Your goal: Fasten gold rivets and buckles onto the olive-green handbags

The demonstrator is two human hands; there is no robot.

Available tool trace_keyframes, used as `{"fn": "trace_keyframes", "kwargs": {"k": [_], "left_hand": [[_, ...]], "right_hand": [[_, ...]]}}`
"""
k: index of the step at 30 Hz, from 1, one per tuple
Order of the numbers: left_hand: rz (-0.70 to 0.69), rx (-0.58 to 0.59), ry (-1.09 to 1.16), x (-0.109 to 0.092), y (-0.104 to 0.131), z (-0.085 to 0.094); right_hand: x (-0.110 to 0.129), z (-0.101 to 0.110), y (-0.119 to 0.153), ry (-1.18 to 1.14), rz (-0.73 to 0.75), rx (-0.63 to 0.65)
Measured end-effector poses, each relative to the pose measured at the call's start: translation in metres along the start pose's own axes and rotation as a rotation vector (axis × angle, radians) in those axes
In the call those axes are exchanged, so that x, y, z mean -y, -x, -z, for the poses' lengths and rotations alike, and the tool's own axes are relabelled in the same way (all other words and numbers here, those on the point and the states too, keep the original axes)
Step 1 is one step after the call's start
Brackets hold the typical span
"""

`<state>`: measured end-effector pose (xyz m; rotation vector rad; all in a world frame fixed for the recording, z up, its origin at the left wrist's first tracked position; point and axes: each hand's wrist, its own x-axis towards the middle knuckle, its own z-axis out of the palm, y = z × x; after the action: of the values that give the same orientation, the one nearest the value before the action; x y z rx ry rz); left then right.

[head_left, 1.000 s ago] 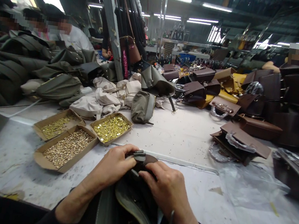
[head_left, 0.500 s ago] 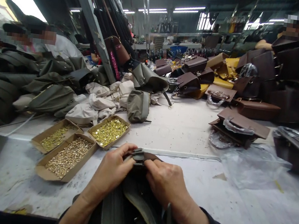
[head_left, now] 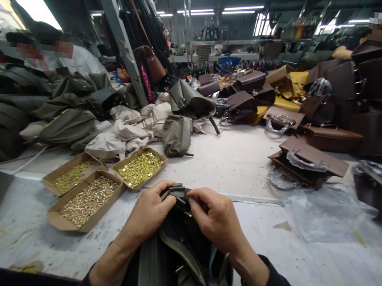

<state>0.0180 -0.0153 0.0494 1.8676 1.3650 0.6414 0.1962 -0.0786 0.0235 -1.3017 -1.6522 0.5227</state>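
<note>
The bottom edge crops the olive bag [head_left: 153,269] (its base unseen).

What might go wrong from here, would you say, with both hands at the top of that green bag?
The nearest box of metal pieces is uncovered, just left of the left hand, so a sideways knock might spill it. The green bag lies open below the hands, so a dropped piece could fall inside. The left hand grips only a small folded part, which might slip.
</note>
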Motion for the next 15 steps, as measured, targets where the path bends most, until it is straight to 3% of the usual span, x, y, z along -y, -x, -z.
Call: {"fn": "trace_keyframes", "kwargs": {"k": [2, 7, 15], "left_hand": [[-0.005, 0.001, 0.006, 0.001, -0.001, 0.001], [-0.022, -0.019, 0.001, 0.002, 0.001, 0.002], [-0.013, 0.054, 0.049, 0.008, -0.001, 0.004]], "right_hand": [[0.001, -0.004, -0.003, 0.055, 0.015, -0.041], [0.004, -0.011, -0.012, 0.299, 0.026, 0.018], [-0.001, -0.018, -0.022, 0.334, 0.011, 0.017]]}}
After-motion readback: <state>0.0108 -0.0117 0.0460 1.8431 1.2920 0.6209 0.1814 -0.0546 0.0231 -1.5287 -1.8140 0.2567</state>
